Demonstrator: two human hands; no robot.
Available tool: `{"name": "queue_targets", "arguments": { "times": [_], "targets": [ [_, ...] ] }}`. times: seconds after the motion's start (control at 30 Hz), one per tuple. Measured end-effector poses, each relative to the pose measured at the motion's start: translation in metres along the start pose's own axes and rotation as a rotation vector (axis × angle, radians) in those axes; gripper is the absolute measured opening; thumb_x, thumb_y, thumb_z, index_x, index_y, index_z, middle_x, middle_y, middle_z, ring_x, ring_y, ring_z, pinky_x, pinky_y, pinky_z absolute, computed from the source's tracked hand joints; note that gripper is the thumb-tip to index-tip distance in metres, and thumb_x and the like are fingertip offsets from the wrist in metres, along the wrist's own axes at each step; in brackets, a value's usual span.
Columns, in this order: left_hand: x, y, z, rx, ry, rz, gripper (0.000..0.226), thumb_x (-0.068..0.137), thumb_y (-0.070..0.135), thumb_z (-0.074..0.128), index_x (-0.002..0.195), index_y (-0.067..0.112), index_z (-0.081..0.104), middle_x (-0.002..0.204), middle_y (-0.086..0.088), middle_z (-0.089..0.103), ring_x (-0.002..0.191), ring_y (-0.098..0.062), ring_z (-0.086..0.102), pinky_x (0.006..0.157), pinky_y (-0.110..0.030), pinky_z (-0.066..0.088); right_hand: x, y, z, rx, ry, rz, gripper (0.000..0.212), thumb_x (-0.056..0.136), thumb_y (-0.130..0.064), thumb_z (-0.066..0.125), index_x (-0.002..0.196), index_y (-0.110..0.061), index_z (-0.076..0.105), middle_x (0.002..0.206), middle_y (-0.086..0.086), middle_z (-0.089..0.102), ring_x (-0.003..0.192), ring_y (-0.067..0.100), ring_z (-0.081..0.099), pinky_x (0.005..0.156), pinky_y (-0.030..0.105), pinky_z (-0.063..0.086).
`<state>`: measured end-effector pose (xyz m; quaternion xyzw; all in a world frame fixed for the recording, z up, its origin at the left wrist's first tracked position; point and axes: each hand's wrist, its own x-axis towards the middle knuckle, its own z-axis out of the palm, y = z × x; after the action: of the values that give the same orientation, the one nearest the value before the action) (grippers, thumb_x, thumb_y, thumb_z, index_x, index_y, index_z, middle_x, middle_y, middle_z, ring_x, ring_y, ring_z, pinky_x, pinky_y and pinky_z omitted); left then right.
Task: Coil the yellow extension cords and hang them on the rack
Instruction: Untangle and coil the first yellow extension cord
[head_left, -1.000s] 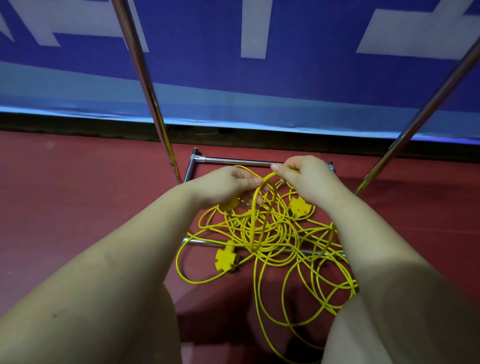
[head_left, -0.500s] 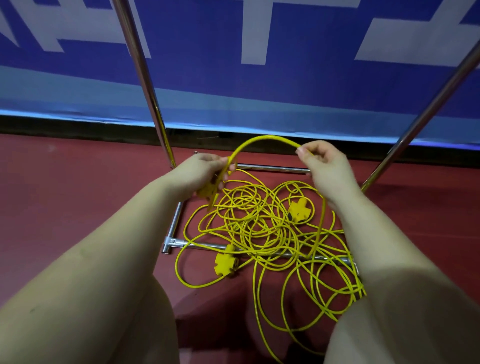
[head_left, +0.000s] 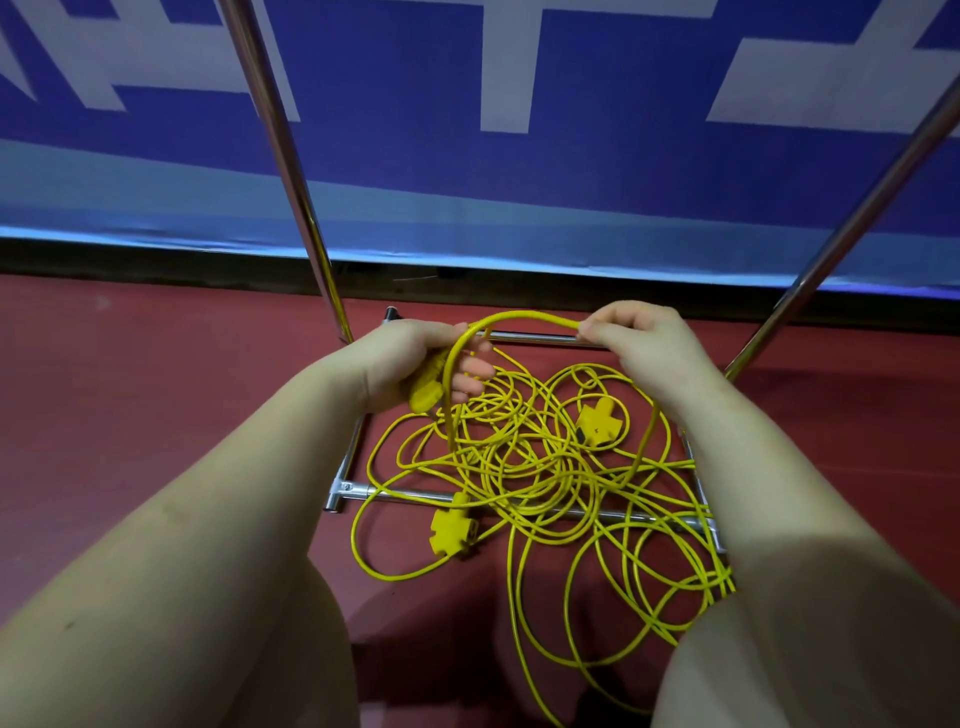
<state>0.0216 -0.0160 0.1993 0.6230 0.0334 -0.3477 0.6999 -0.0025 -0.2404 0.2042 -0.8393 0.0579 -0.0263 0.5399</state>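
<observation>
Left hand (head_left: 415, 364) gripped the plug end (head_left: 426, 392), right hand (head_left: 644, 343) pinched the yellow cord (head_left: 519, 315); best to feed even loops leftward, shaking strands free of the tangle (head_left: 535, 467).

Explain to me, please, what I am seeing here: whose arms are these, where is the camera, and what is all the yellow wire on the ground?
There is no machine here. The camera sits on a person's head and looks forward and down, so the two bare arms reaching away from you are that person's own.

On the red floor lies a loose tangle of yellow extension cords, spread over the base bars of a shiny metal rack. Two of the rack's poles rise toward the top of the picture, in front of a blue and white banner. Two yellow socket ends lie in the tangle, one near the middle and one to the right.

The left hand grips a yellow plug end and cord. The right hand pinches the same cord, which arches between the two hands.
</observation>
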Motion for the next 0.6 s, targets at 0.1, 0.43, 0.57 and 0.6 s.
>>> {"name": "queue_targets", "arguments": {
  "times": [0.1, 0.43, 0.57, 0.6],
  "targets": [
    [-0.001, -0.002, 0.006, 0.094, -0.056, 0.014, 0.031, 0.102, 0.022, 0.035, 0.091, 0.008, 0.061, 0.063, -0.002, 0.066, 0.049, -0.011, 0.061, 0.046, -0.021, 0.050, 0.000, 0.003, 0.005, -0.067, 0.003, -0.004, 0.015, 0.082, -0.023, 0.068, 0.068, -0.025, 0.065, 0.085, -0.002, 0.066, 0.085, 0.012, 0.057, 0.074, 0.025, 0.041],
    [-0.001, -0.007, 0.009, 0.138, -0.161, 0.022, 0.035, 0.101, 0.027, 0.035, 0.100, 0.007, 0.064, 0.058, 0.002, 0.054, 0.049, -0.010, 0.053, 0.054, -0.028, 0.052, -0.004, 0.000, 0.004, -0.389, 0.007, -0.126, 0.007, 0.082, -0.032, 0.068, 0.077, -0.027, 0.066, 0.066, -0.015, 0.057, 0.075, 0.012, 0.056, 0.072, 0.027, 0.044],
    [-0.002, -0.007, 0.014, 0.134, -0.180, 0.016, 0.034, 0.101, 0.024, 0.035, 0.104, 0.004, 0.062, 0.056, 0.003, 0.054, 0.048, -0.010, 0.053, 0.052, -0.025, 0.053, -0.004, 0.001, 0.005, -0.385, -0.015, -0.145, 0.006, 0.082, -0.031, 0.068, 0.080, -0.025, 0.068, 0.063, -0.017, 0.053, 0.069, 0.008, 0.052, 0.069, 0.023, 0.039],
    [-0.002, -0.007, 0.015, 0.119, -0.177, 0.013, 0.033, 0.101, 0.025, 0.035, 0.102, 0.004, 0.062, 0.056, 0.003, 0.054, 0.048, -0.010, 0.053, 0.050, -0.025, 0.053, -0.004, 0.001, 0.006, -0.387, -0.024, -0.147, 0.008, 0.082, -0.031, 0.069, 0.082, -0.024, 0.069, 0.061, -0.017, 0.052, 0.064, 0.005, 0.050, 0.066, 0.022, 0.039]
  ]
}}
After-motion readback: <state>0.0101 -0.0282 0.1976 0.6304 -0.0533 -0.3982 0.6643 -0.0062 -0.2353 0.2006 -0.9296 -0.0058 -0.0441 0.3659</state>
